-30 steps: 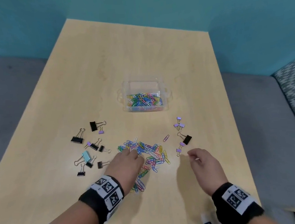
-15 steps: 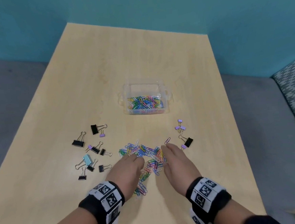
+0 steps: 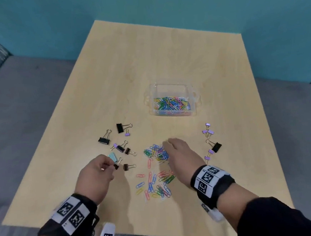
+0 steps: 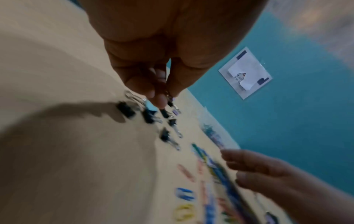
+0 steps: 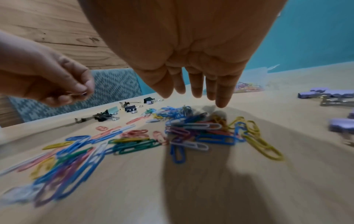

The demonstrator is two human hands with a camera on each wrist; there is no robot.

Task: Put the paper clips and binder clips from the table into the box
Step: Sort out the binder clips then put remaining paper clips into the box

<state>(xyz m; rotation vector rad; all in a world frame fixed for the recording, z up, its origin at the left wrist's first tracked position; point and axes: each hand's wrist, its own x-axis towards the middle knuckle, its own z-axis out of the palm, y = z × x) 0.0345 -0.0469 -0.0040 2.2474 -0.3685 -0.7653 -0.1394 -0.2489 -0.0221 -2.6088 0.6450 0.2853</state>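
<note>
while over paper clips [image 3: 156,152], right hand [image 3: 178,154] outstretched

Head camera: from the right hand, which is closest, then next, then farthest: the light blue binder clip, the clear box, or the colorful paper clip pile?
From the right hand:
1. Paper clip pile, right under its fingertips.
2. Light blue binder clip, off to its left, by the left hand.
3. Clear box, farther back on the table.

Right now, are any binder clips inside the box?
No, the clear box holds only coloured paper clips.
</note>
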